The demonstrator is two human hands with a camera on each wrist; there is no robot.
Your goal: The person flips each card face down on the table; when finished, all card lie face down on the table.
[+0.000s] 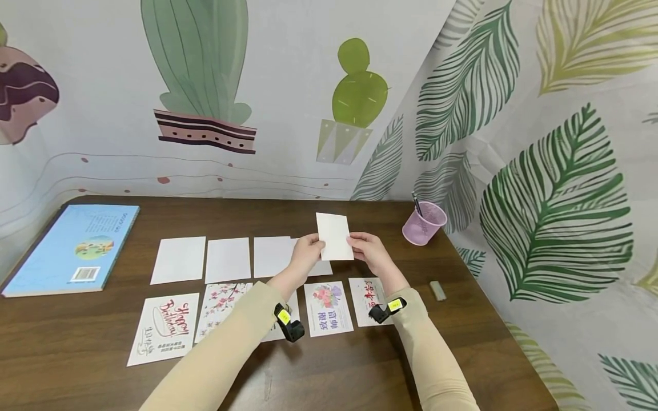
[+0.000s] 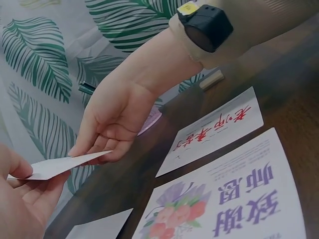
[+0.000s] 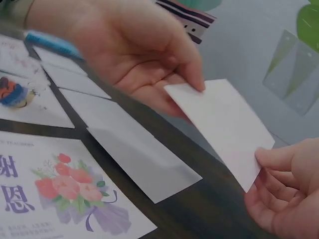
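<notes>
Between both hands a blank white card (image 1: 336,237) is held up above the table. My left hand (image 1: 307,251) pinches its left edge with the thumb on top. At the opposite edge my right hand (image 1: 371,249) pinches it too, as the right wrist view also shows. Below lie several blank white cards in a row, among them one at the far left (image 1: 178,260). A nearer row holds printed cards: a Happy Birthday card (image 1: 164,328), a pink blossom card (image 1: 222,299), a flower bouquet card (image 1: 329,308) and a card with red writing (image 1: 366,294). My left arm partly covers another printed card.
A light blue book (image 1: 56,245) lies at the table's left. On the right stand a pink pen cup (image 1: 424,224) with a dark pen (image 1: 417,204) in it and a small grey-green block (image 1: 438,290). Patterned cloth (image 1: 288,114) hangs behind the dark wooden table (image 1: 488,348).
</notes>
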